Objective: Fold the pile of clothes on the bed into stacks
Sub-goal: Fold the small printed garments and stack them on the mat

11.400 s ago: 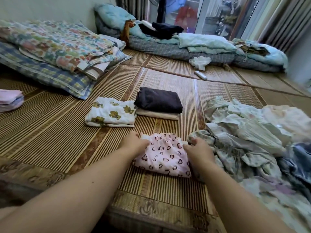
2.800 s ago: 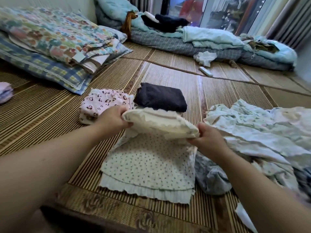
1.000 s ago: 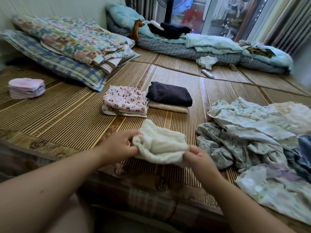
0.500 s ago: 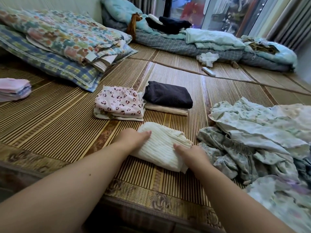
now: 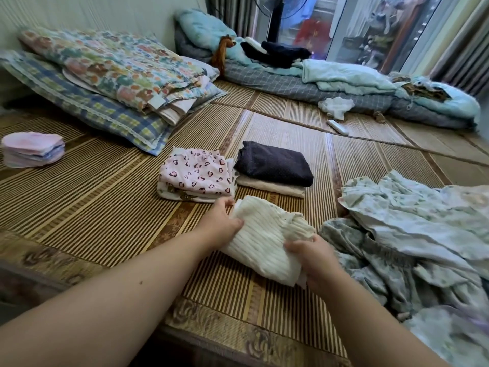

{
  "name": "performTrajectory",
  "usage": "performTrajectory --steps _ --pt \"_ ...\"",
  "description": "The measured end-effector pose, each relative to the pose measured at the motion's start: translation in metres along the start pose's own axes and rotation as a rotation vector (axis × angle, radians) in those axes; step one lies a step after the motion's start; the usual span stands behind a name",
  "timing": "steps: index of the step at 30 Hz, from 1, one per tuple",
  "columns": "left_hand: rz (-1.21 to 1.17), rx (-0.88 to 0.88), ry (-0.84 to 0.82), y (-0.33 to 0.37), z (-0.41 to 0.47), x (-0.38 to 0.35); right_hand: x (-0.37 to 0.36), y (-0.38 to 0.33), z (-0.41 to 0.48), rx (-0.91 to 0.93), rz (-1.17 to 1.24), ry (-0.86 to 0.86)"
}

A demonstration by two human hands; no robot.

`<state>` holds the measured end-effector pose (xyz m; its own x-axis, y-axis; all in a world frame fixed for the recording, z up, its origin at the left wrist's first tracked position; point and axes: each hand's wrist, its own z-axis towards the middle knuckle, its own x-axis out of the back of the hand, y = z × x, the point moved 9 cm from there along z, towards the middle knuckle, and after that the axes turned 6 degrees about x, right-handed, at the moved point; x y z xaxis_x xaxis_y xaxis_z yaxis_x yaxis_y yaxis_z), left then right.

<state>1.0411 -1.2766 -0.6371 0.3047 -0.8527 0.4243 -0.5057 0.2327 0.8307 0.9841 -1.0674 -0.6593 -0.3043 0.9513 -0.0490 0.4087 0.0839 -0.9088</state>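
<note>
A folded cream ribbed garment [image 5: 267, 239] lies on the bamboo mat [image 5: 92, 207] in front of me. My left hand [image 5: 221, 221] grips its far left corner, fingers curled over the edge. My right hand [image 5: 315, 258] grips its near right end. Behind it stand two stacks: a pink heart-print piece [image 5: 197, 173] on top of white bear-print clothes, and a dark folded garment [image 5: 274, 166] on a cream one. The unfolded pile of pale floral clothes [image 5: 412, 234] spreads out to the right.
Folded quilts and a plaid pillow [image 5: 105, 86] sit at the back left, a small pink cloth stack [image 5: 33, 149] at the far left. Bedding [image 5: 344, 83], a white rag and a remote lie along the back. The bed's edge runs under my forearms.
Half a second ago both hands pressed flat on the cream garment; now both grip its ends. Before that I folded it in the air and set it down.
</note>
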Motion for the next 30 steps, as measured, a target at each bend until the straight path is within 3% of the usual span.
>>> performTrajectory --steps 3,6,13,17,21,23,27,30 --pt "-0.151 -0.171 -0.086 0.021 -0.003 0.011 -0.008 -0.016 0.005 0.029 0.098 -0.045" --pt "-0.312 -0.254 -0.123 0.043 -0.001 0.040 -0.027 -0.060 0.015 0.188 0.084 -0.093" --pt "-0.280 -0.365 0.179 0.071 0.039 0.146 -0.127 -0.152 0.075 0.398 0.021 -0.232" --pt "-0.162 -0.240 0.270 0.050 0.077 0.181 -0.170 -0.144 0.124 0.321 -0.142 -0.233" --pt "0.412 0.010 0.239 0.013 0.113 0.182 -0.183 -0.126 0.160 0.433 -0.611 -0.090" --pt "0.566 0.093 0.248 0.000 0.122 0.182 -0.190 -0.120 0.169 0.507 -0.741 -0.072" --pt "0.661 0.182 0.277 -0.012 0.125 0.180 -0.199 -0.115 0.168 0.601 -0.942 -0.115" --pt "0.633 0.193 0.309 -0.007 0.117 0.182 -0.193 -0.124 0.156 0.602 -0.937 -0.097"
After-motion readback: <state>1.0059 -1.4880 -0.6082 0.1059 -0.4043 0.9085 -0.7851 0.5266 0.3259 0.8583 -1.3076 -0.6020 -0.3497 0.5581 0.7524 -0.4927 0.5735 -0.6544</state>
